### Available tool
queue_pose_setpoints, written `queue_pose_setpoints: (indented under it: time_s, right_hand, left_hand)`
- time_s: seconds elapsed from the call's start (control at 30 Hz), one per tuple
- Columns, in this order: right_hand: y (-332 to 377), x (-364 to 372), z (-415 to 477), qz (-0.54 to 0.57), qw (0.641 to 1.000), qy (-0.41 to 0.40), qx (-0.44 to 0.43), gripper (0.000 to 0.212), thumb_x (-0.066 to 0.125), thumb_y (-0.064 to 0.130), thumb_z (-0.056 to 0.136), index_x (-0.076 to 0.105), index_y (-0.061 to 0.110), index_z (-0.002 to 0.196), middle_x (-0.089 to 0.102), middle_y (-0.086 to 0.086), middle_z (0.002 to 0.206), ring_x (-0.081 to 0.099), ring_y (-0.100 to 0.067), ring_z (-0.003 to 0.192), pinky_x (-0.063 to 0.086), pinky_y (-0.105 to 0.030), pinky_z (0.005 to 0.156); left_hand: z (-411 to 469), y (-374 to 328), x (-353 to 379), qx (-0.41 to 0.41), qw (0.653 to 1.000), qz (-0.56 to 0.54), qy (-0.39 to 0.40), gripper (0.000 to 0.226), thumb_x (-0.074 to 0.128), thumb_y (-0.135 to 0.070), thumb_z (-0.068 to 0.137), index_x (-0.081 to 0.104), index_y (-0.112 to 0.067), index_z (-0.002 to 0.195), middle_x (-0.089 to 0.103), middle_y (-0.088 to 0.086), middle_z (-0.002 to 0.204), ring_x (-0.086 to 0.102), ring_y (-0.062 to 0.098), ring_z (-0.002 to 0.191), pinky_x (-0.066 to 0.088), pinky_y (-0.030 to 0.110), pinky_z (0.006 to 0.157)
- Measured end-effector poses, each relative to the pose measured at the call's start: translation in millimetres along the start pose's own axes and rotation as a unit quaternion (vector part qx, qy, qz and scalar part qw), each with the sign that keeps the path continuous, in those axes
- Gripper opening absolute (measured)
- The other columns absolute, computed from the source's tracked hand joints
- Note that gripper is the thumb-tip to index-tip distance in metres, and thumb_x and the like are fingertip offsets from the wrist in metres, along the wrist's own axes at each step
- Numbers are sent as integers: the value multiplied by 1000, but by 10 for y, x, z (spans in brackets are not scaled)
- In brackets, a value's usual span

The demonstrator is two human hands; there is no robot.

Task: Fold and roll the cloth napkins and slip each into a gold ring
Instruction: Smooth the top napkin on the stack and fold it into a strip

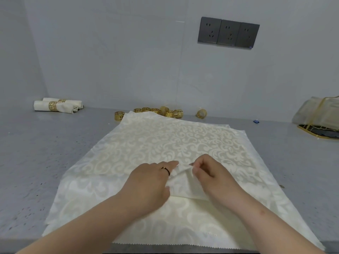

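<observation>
Far left of the grip, at the back wall: 2 rolled napkins (57, 106), each in a gold ring, lying touching, one behind the other.

Left hand (146, 187): fingers curled, pinching the folded flap (185, 186) of the cream damask napkin (165, 142); dark ring on one finger.

Right hand (211, 175): fingers curled, pinching the same flap's far edge, just beside the left fingertips. Flap sits between both hands, lifted slightly off the cloth.

Rest of the napkin lies flat under and around the grip on the grey counter (36, 153); near edge overhangs the counter front.

Beyond the grip, at the napkin's far edge: loose gold rings (157, 111), about 7 bunched, plus 1 apart to the right (201, 113). Exact count unclear, they overlap.

Far right: small blue object (256, 121), then a gold-framed rack (319, 121) holding more cloth. 3 wall sockets (228, 33) above.
</observation>
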State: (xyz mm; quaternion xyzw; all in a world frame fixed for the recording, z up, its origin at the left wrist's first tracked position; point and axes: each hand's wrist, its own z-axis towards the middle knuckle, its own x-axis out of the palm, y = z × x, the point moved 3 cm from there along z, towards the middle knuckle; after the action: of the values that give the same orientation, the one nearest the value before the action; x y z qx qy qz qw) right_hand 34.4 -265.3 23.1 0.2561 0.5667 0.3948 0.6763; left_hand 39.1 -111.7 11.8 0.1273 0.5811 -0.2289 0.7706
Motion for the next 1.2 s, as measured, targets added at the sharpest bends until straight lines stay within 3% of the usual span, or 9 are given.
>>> queue_pose_setpoints:
  time_s: [0.13, 0.23, 0.3, 0.4, 0.5, 0.67, 0.83, 1.07, 1.2]
  right_hand:
    - [122, -13, -85, -31, 998, -35, -30, 18, 48, 21, 91, 36, 33, 85, 57, 24, 95, 56, 3, 90, 41, -16, 71]
    - [183, 141, -165, -235, 971, 20, -42, 49, 53, 39, 85, 25, 34, 125, 45, 24, 119, 54, -5, 105, 37, -20, 78]
    - [164, 186, -165, -346, 932, -33, -99, 53, 51, 34, 87, 26, 24, 133, 52, 14, 119, 57, -11, 93, 31, -20, 66]
    - [163, 148, -151, -400, 906, -76, -111, 32, 49, 15, 85, 46, 20, 116, 55, 8, 82, 43, -11, 59, 18, -18, 48]
    - [42, 0, -171, -375, 925, -25, -52, 30, 38, 13, 91, 48, 24, 117, 61, 7, 102, 55, -16, 87, 30, -26, 62]
    - [-99, -325, -304, -424, 906, -7, -11, 26, 37, 14, 89, 50, 33, 102, 56, 10, 94, 47, -13, 83, 33, -22, 61]
    - [-250, -717, -465, -455, 887, -3, 85, 28, 36, 11, 88, 41, 37, 76, 51, 13, 81, 48, -11, 80, 27, -13, 52]
    - [-389, -1148, -555, -257, 932, 195, 164, 33, 56, 9, 82, 57, 23, 52, 47, 11, 50, 41, -3, 50, 32, -18, 55]
    - [-422, -1318, -425, -196, 965, 91, 147, 27, 61, 5, 81, 63, 11, 56, 54, 2, 54, 48, -7, 51, 37, -25, 57]
  left_hand:
    - [139, 109, -16, -95, 993, -64, -14, 27, 32, -31, 97, 55, -21, 108, 58, -2, 87, 57, 19, 93, 32, 26, 61]
    - [171, 178, -65, -129, 984, -116, -31, 38, 31, -38, 97, 46, -16, 71, 44, -4, 62, 52, 22, 72, 30, 28, 57]
    - [170, 199, -88, -136, 976, -160, -60, 44, 35, -37, 96, 31, -15, 58, 36, -2, 54, 41, 19, 58, 26, 28, 51]
    - [174, 251, -122, -150, 955, -253, -41, 43, 44, -31, 93, 31, -13, 56, 37, -1, 55, 37, 17, 54, 29, 30, 55]
    - [104, 321, -150, -134, 957, -254, 35, 28, 52, -31, 88, 50, -24, 61, 56, -7, 69, 52, 12, 67, 43, 26, 67]
    - [-133, 584, -214, -129, 970, -170, 116, 16, 54, -19, 85, 50, -20, 70, 48, -12, 69, 43, 5, 61, 33, 19, 58]
    - [-382, 962, -366, -170, 977, -51, 117, 18, 49, -23, 89, 49, -33, 74, 50, -17, 78, 51, 5, 80, 39, 16, 67]
    - [-693, 1386, -426, -101, 906, -343, 224, 51, 69, -75, 46, 47, -29, 42, 35, -11, 46, 32, 6, 46, 27, 16, 51]
    - [-672, 1326, -447, -123, 902, -333, 246, 42, 71, -71, 36, 64, -31, 49, 52, -15, 47, 45, -2, 45, 34, 10, 50]
